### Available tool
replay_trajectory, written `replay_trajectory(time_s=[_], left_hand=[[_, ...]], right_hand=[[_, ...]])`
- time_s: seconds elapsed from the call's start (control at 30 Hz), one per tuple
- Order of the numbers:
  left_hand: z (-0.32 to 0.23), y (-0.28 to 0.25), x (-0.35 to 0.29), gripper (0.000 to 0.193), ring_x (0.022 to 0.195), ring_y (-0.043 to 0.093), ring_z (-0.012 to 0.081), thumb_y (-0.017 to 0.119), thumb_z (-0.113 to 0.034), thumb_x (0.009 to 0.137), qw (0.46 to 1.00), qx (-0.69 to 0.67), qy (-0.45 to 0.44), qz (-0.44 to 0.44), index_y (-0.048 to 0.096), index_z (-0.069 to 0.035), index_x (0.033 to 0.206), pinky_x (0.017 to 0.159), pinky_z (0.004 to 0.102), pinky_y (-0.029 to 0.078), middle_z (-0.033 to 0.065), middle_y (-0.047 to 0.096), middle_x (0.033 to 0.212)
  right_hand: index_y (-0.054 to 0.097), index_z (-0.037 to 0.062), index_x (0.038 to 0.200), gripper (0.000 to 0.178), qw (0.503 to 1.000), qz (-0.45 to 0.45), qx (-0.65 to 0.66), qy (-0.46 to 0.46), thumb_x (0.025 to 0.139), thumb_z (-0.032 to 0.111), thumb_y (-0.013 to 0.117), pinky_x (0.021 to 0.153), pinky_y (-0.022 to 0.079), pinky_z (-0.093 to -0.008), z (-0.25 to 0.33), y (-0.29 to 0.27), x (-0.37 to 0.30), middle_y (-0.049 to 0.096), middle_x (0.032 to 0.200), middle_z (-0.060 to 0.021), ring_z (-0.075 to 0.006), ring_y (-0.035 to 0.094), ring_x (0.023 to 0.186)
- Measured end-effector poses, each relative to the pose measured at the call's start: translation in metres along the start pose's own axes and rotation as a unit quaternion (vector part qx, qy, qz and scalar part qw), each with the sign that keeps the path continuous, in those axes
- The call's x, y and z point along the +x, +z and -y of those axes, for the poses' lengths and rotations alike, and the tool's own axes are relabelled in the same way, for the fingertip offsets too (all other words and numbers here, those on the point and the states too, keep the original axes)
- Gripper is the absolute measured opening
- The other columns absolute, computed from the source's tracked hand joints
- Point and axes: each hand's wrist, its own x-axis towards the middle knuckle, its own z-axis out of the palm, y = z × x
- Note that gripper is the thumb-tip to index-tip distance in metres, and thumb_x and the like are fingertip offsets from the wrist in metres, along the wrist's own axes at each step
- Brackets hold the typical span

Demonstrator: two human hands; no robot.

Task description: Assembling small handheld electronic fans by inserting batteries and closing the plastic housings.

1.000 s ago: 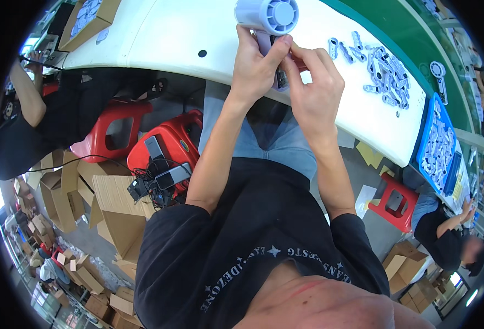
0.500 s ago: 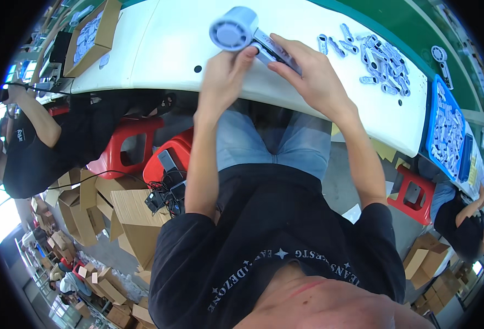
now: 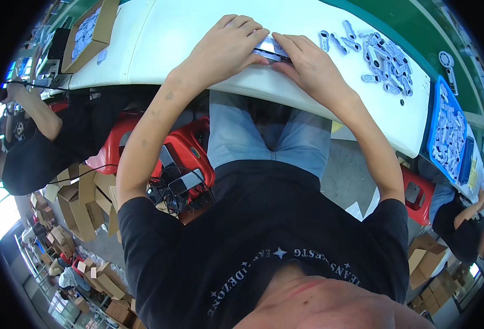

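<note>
Both hands rest on the near edge of the white counter (image 3: 159,38), close together and meeting over a small flat grey-and-black part (image 3: 270,49). The left hand (image 3: 225,46) lies palm down, fingers curled over the part's left end, so its grip is closed on the part. The right hand (image 3: 313,68) comes in from the other side, thumb and forefinger pinched on the part's right end, its grip likewise closed on it. Most of the part is hidden beneath the fingers; its exact shape cannot be made out.

Further along the counter to the right, well apart from the hands, a loose heap of small grey plastic pieces (image 3: 381,60) lies scattered. Beyond that heap, a blue tray (image 3: 433,129) holds many more of the same pieces. At the counter's far left stands an open cardboard box (image 3: 91,33) with pale parts inside.

Below the counter edge, red plastic stools (image 3: 184,148) stand beside the person's knees, with black cables and a device lying on one. Flattened cardboard boxes (image 3: 86,203) lie on the floor to the left. Other people sit at both sides.
</note>
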Motion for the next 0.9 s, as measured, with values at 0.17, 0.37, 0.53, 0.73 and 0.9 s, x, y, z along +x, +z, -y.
replay_trajectory(time_s=[0.17,0.37,0.53,0.73,0.9], left_hand=[[-0.005,0.003,0.002,0.04,0.108,0.056,0.0266,0.062,-0.035,0.086,0.998,0.062,0.0,0.008,0.061,-0.002,0.109,0.096,0.0415,0.039,0.0116,0.064,0.104],[-0.01,0.008,0.006,0.039,0.105,0.058,0.0249,0.062,-0.035,0.087,0.991,0.128,-0.018,0.02,0.06,-0.001,0.106,0.095,0.0416,0.04,0.0121,0.065,0.099],[0.006,0.002,0.008,0.041,0.1,0.061,0.0243,0.063,-0.037,0.085,0.994,0.099,0.03,0.047,0.06,-0.002,0.106,0.092,0.0382,0.042,0.013,0.066,0.097],[0.012,0.008,0.011,0.043,0.098,0.063,0.0242,0.064,-0.038,0.085,0.994,0.077,0.054,0.064,0.061,-0.001,0.106,0.087,0.0361,0.045,0.0122,0.067,0.098],[0.009,0.009,0.009,0.042,0.098,0.063,0.024,0.064,-0.038,0.085,0.997,0.05,0.019,0.046,0.061,-0.001,0.105,0.087,0.0371,0.045,0.0119,0.068,0.097]], right_hand=[[0.05,-0.0038,0.121,0.046,0.999,-0.008,-0.05,0.0,0.081,0.011,0.066,0.091,0.045,-0.0384,0.003,0.009,0.005,0.059,0.114,-0.0171,-0.0308,0.056,0.104],[0.051,-0.0052,0.118,0.044,0.994,-0.014,-0.101,-0.043,0.08,0.012,0.066,0.09,0.045,-0.0397,-0.008,0.012,0.008,0.058,0.111,-0.0175,-0.0316,0.055,0.103],[0.048,-0.0022,0.125,0.049,0.999,-0.011,0.007,-0.043,0.081,0.009,0.066,0.092,0.045,-0.0389,-0.017,0.005,0.01,0.054,0.119,-0.0191,-0.0335,0.054,0.106],[0.051,-0.0007,0.123,0.047,1.0,-0.003,0.02,-0.012,0.08,0.01,0.067,0.088,0.046,-0.0393,-0.014,0.004,0.01,0.058,0.112,-0.0184,-0.0342,0.056,0.101],[0.053,-0.002,0.114,0.043,1.0,-0.026,0.011,-0.007,0.077,0.012,0.069,0.087,0.045,-0.0417,-0.015,0.011,0.011,0.06,0.104,-0.0181,-0.0349,0.057,0.098]])
